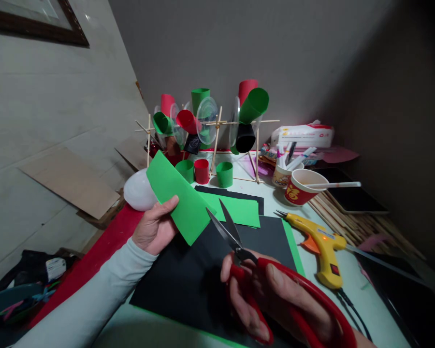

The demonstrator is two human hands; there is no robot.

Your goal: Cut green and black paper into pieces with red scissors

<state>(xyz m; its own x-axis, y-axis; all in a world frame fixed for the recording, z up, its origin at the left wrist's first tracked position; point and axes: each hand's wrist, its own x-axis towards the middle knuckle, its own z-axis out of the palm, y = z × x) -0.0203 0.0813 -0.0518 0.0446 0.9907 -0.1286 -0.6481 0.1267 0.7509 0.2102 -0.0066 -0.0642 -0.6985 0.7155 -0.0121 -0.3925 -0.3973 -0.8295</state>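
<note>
Red, glossy loops, wrapped by the right fingers (275, 278): the handles of the scissors (245, 254), blades (224, 232) parted and aimed away. Pinched in the left fingers (168, 205), thumb on top: the card (181, 198), green, raised over the desk (130, 324), ahead and left of the right fingers. Near corner close to the blade tips; cannot tell whether touching. Judged as cutting: hold flat, feed the edge deep between the blades rather than nibbling with the tips, turn the card instead of the wrist, and leave the left thumb clear of the line.

Below both sets of fingers, a matt black sheet (188, 285), over a green sheet (296, 252). Right of the right fingers, a hard yellow glue gun (326, 251). Just beyond the blade tips, flat green strips (244, 208). Farther ahead, a flared cup (300, 193), upright tubes (224, 175) and a thin stick frame (215, 145) with clear, round discs (207, 118).
</note>
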